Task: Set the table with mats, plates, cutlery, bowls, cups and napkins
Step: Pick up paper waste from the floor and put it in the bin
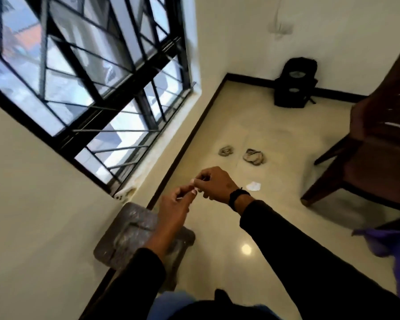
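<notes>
A person in black sleeves holds both hands together above a glossy cream floor, near the corner of a room. The left hand (173, 205) and the right hand (214, 184) meet at the fingertips, each pinching a small white scrap (195, 189) between thumb and fingers; the blur makes it impossible to tell what the scrap is. A dark band (237, 197) circles the right wrist.

Below the left forearm, a grey stool (129, 232) with a scuffed top stands against the wall, partly hidden by the arm. A barred window (97, 84) with a black frame fills the wall to the left. On the floor beyond the hands lie a pair of sandals (240, 154) and, nearer the right wrist, a crumpled white paper (253, 186), possibly a napkin. A black backpack (295, 83) leans against the far wall.

At the right edge, a dark wooden chair (376, 144) stands with its legs splayed on the floor, and a purple cloth (383, 245) intrudes at the lower right. No table setting shows in this view.
</notes>
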Available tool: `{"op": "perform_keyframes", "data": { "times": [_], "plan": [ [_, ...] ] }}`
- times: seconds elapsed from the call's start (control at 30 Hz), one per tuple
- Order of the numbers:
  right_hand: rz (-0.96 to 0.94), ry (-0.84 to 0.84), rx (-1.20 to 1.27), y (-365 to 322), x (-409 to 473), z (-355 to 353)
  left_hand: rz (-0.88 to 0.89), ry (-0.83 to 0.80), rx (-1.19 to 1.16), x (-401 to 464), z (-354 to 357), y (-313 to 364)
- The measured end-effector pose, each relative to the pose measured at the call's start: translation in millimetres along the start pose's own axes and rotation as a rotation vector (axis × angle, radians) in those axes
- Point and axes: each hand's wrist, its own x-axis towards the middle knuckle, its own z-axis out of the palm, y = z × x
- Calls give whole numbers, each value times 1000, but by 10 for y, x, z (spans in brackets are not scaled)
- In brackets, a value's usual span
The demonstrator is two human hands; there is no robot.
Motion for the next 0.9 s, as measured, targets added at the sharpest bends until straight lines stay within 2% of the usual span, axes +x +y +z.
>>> {"op": "perform_keyframes", "data": {
  "times": [0.1,0.23,0.43,0.7,0.9],
  "plan": [
    [34,60,50,196,158,-377,35,-66,75,292,309,193],
    [67,106,63,438,492,-736,34,-95,60,761,645,332],
    [116,80,18,719,1220,-1307,-16,-165,3,1578,1189,499],
    [327,52,-35,1327,2072,-2181,-172,-281,3,2889,2095,659],
    [429,204,83,1724,2612,-2692,-225,-447,132,3574,2879,805]
  ]
}}
